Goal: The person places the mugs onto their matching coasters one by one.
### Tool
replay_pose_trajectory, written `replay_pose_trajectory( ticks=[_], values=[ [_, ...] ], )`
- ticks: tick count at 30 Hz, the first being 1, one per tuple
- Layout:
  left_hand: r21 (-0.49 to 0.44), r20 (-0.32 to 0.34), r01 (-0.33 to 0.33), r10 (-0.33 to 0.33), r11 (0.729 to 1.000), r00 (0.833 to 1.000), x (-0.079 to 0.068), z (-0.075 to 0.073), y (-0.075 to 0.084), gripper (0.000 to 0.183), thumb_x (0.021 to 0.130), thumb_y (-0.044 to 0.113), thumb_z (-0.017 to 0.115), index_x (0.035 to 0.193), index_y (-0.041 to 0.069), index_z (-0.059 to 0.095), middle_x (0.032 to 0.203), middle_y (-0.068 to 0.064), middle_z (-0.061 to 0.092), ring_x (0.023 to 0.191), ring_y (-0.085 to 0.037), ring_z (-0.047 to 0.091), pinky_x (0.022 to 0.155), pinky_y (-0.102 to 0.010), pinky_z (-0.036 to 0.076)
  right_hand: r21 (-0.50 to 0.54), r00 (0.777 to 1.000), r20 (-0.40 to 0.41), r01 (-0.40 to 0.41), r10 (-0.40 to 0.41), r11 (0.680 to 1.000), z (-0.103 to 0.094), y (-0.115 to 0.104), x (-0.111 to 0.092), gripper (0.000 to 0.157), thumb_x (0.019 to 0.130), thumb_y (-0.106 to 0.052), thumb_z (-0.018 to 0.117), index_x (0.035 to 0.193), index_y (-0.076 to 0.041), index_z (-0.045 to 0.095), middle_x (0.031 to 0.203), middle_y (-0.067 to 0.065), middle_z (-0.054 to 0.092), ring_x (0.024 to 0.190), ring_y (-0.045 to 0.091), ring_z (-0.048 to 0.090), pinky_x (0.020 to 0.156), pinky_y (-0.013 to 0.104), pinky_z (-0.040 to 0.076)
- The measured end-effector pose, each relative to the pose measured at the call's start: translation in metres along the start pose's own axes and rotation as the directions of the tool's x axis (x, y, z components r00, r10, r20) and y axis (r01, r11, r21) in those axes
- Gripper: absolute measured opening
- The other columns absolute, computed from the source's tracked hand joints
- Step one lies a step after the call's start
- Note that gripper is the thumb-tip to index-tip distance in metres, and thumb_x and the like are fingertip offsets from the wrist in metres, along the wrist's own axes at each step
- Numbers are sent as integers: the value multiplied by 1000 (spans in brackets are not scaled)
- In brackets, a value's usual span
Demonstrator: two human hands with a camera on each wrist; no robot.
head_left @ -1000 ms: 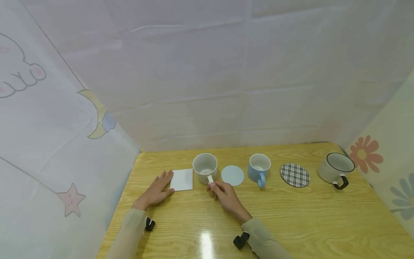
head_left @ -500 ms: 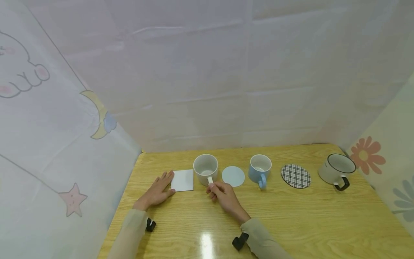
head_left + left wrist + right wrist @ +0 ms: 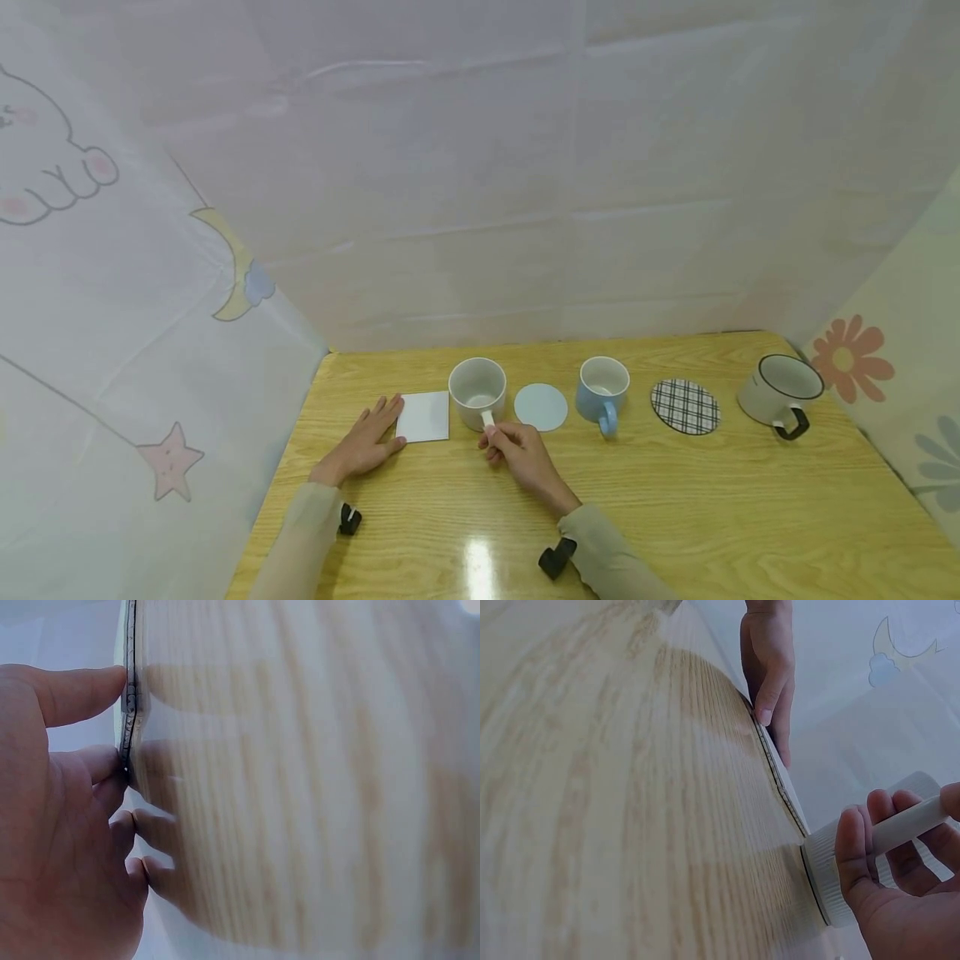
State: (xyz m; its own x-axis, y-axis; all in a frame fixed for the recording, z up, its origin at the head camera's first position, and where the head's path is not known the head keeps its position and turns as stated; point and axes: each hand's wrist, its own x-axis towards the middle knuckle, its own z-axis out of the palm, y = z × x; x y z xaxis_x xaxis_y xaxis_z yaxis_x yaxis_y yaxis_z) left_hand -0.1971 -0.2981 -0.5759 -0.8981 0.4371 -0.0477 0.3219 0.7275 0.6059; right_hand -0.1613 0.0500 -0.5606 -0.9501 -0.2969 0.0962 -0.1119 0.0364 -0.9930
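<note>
My right hand (image 3: 528, 460) grips the handle of a white mug (image 3: 471, 386), with the fingers curled round it in the right wrist view. The mug stands upright on the wooden table, its ribbed outer wall (image 3: 824, 859) visible from the side. Just left of it lies a square white coaster (image 3: 422, 417). The left hand (image 3: 363, 443) rests on the table with fairly straight fingers; its thumb and index fingertips touch the coaster's left edge. Seen from the left wrist, the coaster's thin edge (image 3: 130, 697) meets the thumb.
Right of the white mug lie a round pale blue coaster (image 3: 541, 407), a blue mug (image 3: 592, 403), a round plaid coaster (image 3: 685, 407) and a large white mug with a black rim (image 3: 761, 400). Printed cloth walls (image 3: 450, 208) enclose the wooden table (image 3: 675, 517).
</note>
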Motion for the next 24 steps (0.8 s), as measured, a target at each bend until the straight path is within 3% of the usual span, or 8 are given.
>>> replay_pose_trajectory(
  ticks=[8,15,24],
  values=[
    [-23,-2,-8,7,1000,1000,-1,-4,7,82,109,41,60,169,1,22,176,-25,19,163,-50,6,130,-70,0,14,1000,10,21,-21,1000,-1,0,-1,34,111,-17,58,98,9,76,95,34,72,74,30,70,71,39,66],
    [45,0,30,-30,999,1000,3,3,-6,83,109,44,59,171,5,21,178,-17,18,165,-46,8,131,-68,4,7,1000,3,-9,9,1000,3,-1,-1,33,111,-16,58,96,6,78,92,31,73,74,33,69,71,38,66],
    [40,4,46,-46,998,999,5,6,-12,82,108,41,61,171,8,20,179,-13,17,166,-42,7,132,-66,4,-19,1000,8,-6,6,1000,2,-5,-2,35,112,-20,58,96,4,78,90,29,73,75,37,69,72,38,65]
  ],
)
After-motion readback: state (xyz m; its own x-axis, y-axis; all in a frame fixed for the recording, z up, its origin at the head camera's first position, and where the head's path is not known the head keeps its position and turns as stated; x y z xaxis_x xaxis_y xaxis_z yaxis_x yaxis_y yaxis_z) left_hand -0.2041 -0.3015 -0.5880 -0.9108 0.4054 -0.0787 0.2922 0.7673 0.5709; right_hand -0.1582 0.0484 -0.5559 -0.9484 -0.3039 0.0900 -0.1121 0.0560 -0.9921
